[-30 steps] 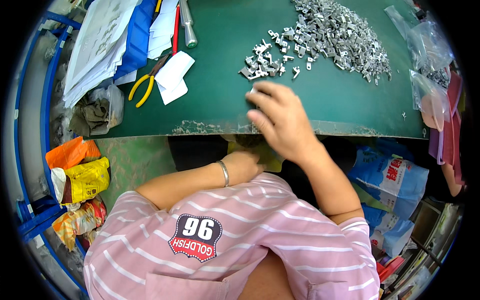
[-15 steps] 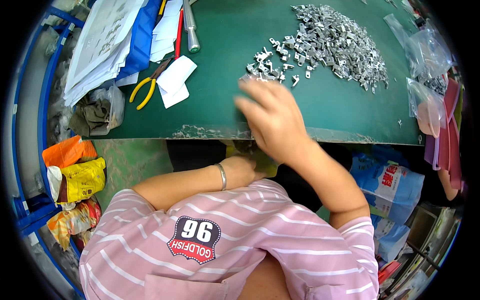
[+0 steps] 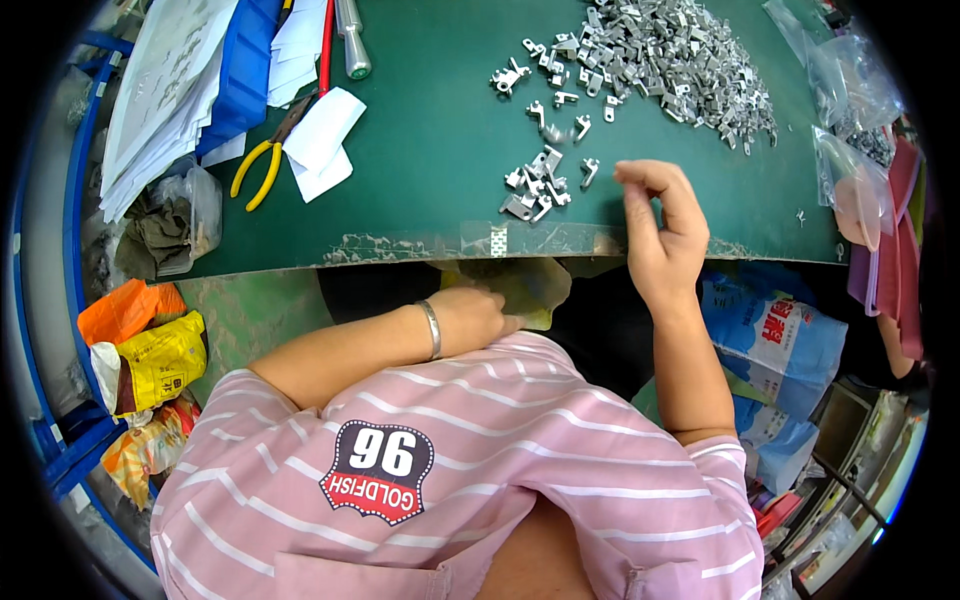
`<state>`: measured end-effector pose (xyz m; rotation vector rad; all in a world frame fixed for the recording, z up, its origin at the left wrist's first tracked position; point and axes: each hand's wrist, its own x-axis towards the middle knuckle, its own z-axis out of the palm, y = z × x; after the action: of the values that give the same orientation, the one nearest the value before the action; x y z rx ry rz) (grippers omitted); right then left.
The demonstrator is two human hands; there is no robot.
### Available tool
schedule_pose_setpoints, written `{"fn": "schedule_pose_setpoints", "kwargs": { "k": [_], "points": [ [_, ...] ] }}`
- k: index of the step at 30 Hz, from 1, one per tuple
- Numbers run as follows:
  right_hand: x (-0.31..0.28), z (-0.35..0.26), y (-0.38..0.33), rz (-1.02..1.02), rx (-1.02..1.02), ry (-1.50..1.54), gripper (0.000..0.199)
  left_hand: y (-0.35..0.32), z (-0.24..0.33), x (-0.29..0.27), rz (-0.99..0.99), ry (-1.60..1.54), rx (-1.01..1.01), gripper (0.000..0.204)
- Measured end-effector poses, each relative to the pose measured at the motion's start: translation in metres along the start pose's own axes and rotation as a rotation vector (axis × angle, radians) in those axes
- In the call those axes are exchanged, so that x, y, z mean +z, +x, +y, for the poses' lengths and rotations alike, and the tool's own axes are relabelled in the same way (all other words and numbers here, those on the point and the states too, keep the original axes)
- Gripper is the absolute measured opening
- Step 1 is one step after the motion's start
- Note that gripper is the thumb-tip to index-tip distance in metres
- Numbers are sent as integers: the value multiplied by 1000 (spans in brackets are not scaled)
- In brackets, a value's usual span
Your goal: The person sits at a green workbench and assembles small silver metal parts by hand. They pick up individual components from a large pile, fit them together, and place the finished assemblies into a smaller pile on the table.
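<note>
Small silver metal brackets lie in a large pile (image 3: 685, 70) at the far right of the green table. A small cluster of brackets (image 3: 538, 185) sits near the front edge, with a few loose ones between, some blurred. To the right of this cluster, my right hand (image 3: 668, 225) is raised at the edge, fingers curled and thumb brought to the index fingertip; whether a small piece is pinched there is hidden. Below the table edge, my left hand (image 3: 470, 320), a metal bangle at its wrist, grips the side of a translucent yellow plastic bag (image 3: 540, 290).
Yellow-handled pliers (image 3: 262, 175), white paper slips (image 3: 322, 140) and a metal-ended tool (image 3: 353, 45) lie at the left. A blue bin (image 3: 240, 75) with papers and a clear tub (image 3: 205, 215) with cloth stand beside them. Clear plastic bags (image 3: 850, 90) lie far right.
My right hand has moved right, off the near brackets, and its fingers have curled. A small cluster now shows closer to the front edge. The view has shifted slightly; my left hand stays low.
</note>
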<state>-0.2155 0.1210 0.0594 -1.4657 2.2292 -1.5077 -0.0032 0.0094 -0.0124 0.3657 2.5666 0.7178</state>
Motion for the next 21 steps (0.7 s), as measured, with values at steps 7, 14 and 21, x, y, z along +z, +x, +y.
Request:
{"fn": "schedule_pose_setpoints", "kwargs": {
  "k": [7, 14, 21],
  "points": [
    [28, -5, -14, -57, -262, -143, 20, -14, 22, -80, 1054, -55, 39, 22],
    [17, -21, -26, -242, -402, 12, 21, -13, 3, -77, 1117, -39, -107, 27],
    [46, -16, -12, -23, -259, 39, 20, -11, 14, -83, 1119, -193, -145, 21]
  ]
}}
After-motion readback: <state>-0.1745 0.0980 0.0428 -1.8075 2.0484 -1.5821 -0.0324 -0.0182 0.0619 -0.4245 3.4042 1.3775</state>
